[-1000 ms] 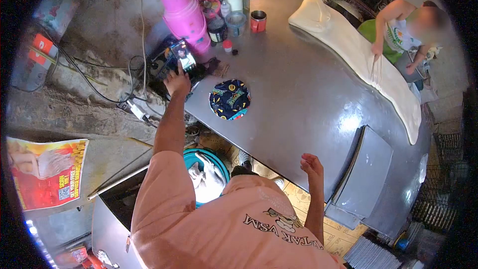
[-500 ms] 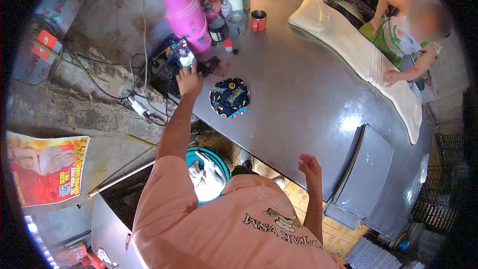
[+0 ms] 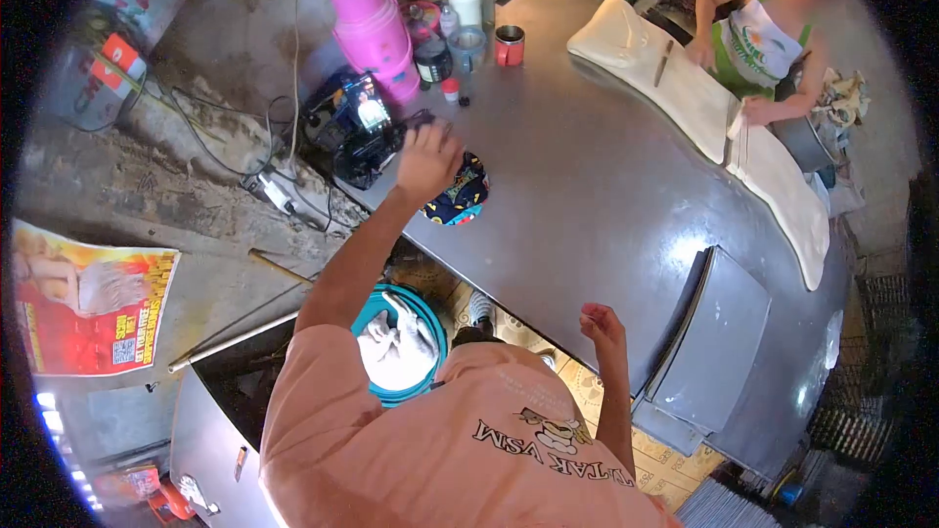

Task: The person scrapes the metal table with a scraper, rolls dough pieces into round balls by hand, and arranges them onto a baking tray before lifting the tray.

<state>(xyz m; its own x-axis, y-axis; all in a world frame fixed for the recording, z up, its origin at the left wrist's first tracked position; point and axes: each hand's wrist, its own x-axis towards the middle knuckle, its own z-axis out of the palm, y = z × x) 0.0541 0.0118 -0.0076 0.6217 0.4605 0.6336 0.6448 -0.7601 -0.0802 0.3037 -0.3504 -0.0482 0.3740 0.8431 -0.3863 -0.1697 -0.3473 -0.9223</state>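
Observation:
My left hand [image 3: 428, 160] is over the left side of a dark, colourfully patterned cloth cap [image 3: 468, 191] on the metal table, its fingers extended and hiding part of the cap. Whether it touches the cloth I cannot tell. Just beyond it stands a phone [image 3: 367, 104] with its screen lit, among dark cables and gear. My right hand [image 3: 603, 325] hangs near the table's front edge, fingers loosely bent, holding nothing I can see.
The metal table [image 3: 567, 186] bears a pink jug [image 3: 374, 44], jars, a red mug [image 3: 509, 45] and grey sheets [image 3: 712, 342]. Across it, a co-worker [image 3: 763, 39] handles a long slab of dough [image 3: 685, 88]. A teal basin [image 3: 377, 318] with white contents is below.
My left hand has drawn back from the phone and moved right, over the cap. The co-worker has shifted, and a dough strip is lifted at a cut; a blade-like tool now shows on the dough.

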